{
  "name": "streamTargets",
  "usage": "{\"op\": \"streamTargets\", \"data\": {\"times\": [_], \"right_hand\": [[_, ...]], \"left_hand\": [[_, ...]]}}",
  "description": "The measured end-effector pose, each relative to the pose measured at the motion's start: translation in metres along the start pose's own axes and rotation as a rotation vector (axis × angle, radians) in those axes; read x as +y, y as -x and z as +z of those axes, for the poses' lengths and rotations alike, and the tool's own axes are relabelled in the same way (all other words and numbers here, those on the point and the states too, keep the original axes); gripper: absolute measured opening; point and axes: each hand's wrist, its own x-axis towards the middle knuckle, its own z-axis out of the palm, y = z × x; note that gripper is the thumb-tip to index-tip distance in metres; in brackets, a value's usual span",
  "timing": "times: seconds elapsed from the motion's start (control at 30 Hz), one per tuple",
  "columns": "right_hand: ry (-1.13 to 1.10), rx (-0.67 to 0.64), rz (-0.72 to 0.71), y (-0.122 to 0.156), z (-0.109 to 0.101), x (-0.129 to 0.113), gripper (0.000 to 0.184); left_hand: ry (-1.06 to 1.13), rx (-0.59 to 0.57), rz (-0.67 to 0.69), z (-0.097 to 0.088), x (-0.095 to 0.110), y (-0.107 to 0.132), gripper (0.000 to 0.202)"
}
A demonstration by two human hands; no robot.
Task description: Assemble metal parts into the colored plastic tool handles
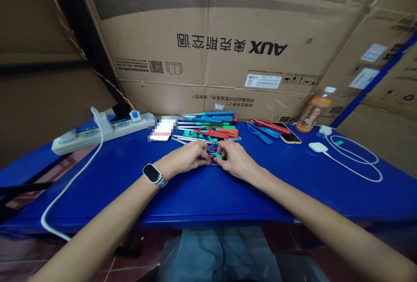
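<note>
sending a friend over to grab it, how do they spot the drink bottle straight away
Start at the blue table, with the big cardboard panel behind it. Near its back edge, right of the dark-screened phone, is the bottle. It alone stands tall there, orange inside with a white cap; the phone and looped white cable lie flat.

Everything's shot from one head-worn cam, so the scene is seen from the wearer's own viewpoint, aimed forward and tipped down. The worktop (202,199) is caught across the middle of the frame, and the cardboard (208,64) up top is faced pretty much head-on. At bottom center the lap (224,251) is looked down on. The left hand (195,156) and right hand (236,158) are framed near dead center, kept fairly small by the wide view.
</note>
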Motion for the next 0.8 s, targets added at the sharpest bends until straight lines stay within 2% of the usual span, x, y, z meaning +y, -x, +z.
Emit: {"op": "streamTargets", "data": {"times": [0.33,0.63,0.8], "right_hand": [[0.145,-0.048,-0.176,0.009,-0.006,0.004,0.007],[0.185,-0.009,-0.147,0.019,-0.002,-0.001,0.014],[0.06,-0.006,-0.076,0.019,-0.003,0.001,0.01]], "left_hand": [[-0.003,0.001,0.011,-0.002,0.003,0.0,0.012],[0.016,0.011,0.006,0.001,-0.002,0.001,0.012],[0.097,0.002,-0.053,-0.004,0.004,0.002,0.012]]}}
